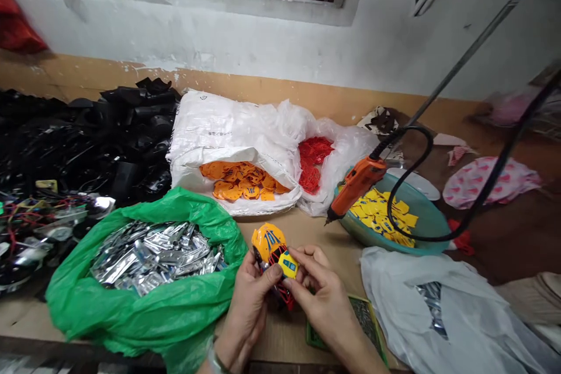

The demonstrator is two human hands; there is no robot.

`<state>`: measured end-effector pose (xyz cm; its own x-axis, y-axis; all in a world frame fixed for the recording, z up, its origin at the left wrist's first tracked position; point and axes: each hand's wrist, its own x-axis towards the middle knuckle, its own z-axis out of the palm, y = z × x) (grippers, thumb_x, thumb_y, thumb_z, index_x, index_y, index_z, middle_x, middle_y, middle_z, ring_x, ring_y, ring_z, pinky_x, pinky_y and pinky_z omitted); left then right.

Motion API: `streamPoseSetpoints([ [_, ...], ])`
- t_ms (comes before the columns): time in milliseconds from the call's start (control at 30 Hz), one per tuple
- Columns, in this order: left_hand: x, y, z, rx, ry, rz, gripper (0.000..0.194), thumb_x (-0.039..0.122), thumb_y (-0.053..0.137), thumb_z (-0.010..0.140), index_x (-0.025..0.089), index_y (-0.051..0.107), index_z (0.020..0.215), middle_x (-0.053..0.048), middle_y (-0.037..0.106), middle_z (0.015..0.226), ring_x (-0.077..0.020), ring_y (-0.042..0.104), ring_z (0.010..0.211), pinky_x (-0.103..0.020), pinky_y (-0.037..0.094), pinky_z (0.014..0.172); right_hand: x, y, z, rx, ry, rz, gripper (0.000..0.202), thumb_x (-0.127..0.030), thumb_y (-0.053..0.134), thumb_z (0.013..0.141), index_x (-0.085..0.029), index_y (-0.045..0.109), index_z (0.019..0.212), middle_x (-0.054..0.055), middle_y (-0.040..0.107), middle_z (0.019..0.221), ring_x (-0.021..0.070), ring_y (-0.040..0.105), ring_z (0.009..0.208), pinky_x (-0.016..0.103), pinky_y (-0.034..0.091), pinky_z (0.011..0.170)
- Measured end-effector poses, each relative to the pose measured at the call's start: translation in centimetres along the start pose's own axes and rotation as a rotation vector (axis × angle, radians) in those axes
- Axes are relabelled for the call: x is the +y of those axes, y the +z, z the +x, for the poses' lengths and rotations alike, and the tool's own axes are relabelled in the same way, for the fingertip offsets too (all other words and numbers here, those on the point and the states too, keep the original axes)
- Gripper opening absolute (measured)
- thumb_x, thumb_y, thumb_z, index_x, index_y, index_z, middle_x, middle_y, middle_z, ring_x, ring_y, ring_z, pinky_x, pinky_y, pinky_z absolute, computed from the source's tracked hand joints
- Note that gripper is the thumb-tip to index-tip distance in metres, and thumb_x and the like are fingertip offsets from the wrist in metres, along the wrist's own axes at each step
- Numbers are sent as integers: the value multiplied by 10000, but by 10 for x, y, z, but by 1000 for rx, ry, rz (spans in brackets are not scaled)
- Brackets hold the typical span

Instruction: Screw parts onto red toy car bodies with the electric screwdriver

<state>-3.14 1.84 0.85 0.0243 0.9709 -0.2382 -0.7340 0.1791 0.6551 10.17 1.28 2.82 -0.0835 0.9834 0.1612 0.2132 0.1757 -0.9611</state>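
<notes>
A small toy assembly (268, 241) with an orange top piece, red bars and dark parts is held over the table's front part. My left hand (252, 295) is closed round its left side, thumb on top. My right hand (322, 286) pinches a yellow piece (288, 265) with blue marks against the middle of the toy. Most of the toy's underside is hidden by the fingers. Right of the toy hangs an orange electric screwdriver (357, 187), its tip pointing down, touched by neither hand.
Green bag (175, 310) of shiny silver parts on the left; black parts (87, 140) behind it. White sack (236, 123) with orange pieces, red pieces (313, 163), teal basin (363, 234) of yellow pieces at back. Screw tray (366, 318) and white bag (394, 292) at right.
</notes>
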Motion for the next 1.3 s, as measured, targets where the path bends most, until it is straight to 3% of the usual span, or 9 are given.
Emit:
streamPoseSetpoints([
  [100, 0, -3, -2, -3, -35, -28, 529, 256, 916, 611, 174, 678, 1077, -74, 765, 1014, -224, 704, 917, -319, 530, 857, -3, -2, 1, -5, -9, -81, 369, -181, 706, 766, -250, 757, 1125, 46, 608, 929, 135, 570, 620, 236, 479, 494],
  [200, 1, -8, -3, 3, -73, -51, 557, 261, 927, 590, 179, 681, 1083, -81, 768, 1009, -239, 707, 930, -338, 521, 882, 0, -5, -2, 56, 9, -18, 370, -215, 739, 750, -245, 759, 1118, 32, 602, 873, 146, 566, 636, 250, 503, 537],
  [400, 2, -10, 0, 19, -18, 0, 564, 290, 945, 560, 158, 704, 1053, -99, 778, 1020, -250, 698, 950, -336, 508, 888, 12, -4, -11, 118, -13, 60, 322, -329, 727, 810, -243, 769, 1117, 28, 597, 826, 160, 576, 676, 252, 506, 579],
  [567, 4, -7, -3, -19, 6, 77, 545, 271, 933, 576, 159, 712, 1061, -104, 778, 1048, -242, 688, 943, -330, 510, 878, 19, -2, -15, 128, -44, 21, 335, -327, 711, 840, -275, 758, 1168, 26, 597, 837, 151, 569, 671, 244, 507, 599],
  [733, 8, -10, -5, -68, 38, 186, 516, 241, 913, 597, 163, 721, 1070, -103, 773, 1074, -252, 674, 999, -334, 500, 922, 22, -5, -12, 81, 50, 117, 396, -465, 728, 831, -262, 763, 1169, 76, 681, 960, 222, 632, 870, 304, 544, 738],
  [900, 11, -9, -4, -22, 106, 306, 441, 239, 898, 591, 164, 718, 986, -64, 777, 945, -216, 673, 868, -306, 522, 830, 23, -5, -11, 66, 163, 271, 415, -510, 738, 815, -283, 766, 1161, 75, 717, 1101, 263, 643, 1038, 364, 540, 894],
  [1067, 16, 4, -5, -5, 165, 441, 351, 175, 859, 563, 169, 686, 868, -4, 733, 773, -172, 626, 719, -266, 505, 704, 28, -2, -11, 109, 244, 407, 445, -542, 780, 763, -295, 778, 1133, 57, 734, 1193, 282, 626, 1131, 395, 505, 990],
  [1233, 20, 17, -5, 4, 202, 497, 294, 148, 816, 544, 179, 658, 789, 34, 677, 686, -151, 580, 640, -244, 475, 615, 31, -1, -10, 145, 302, 448, 501, -548, 797, 744, -292, 758, 1172, 67, 744, 1216, 266, 680, 982, 401, 557, 873],
  [1300, 19, 18, -4, 19, 233, 556, 271, 135, 804, 543, 184, 647, 759, 39, 661, 679, -151, 564, 640, -241, 465, 601, 31, 0, -9, 156, 303, 455, 504, -550, 800, 740, -296, 757, 1173, 68, 739, 1232, 270, 684, 1007, 407, 552, 901],
])
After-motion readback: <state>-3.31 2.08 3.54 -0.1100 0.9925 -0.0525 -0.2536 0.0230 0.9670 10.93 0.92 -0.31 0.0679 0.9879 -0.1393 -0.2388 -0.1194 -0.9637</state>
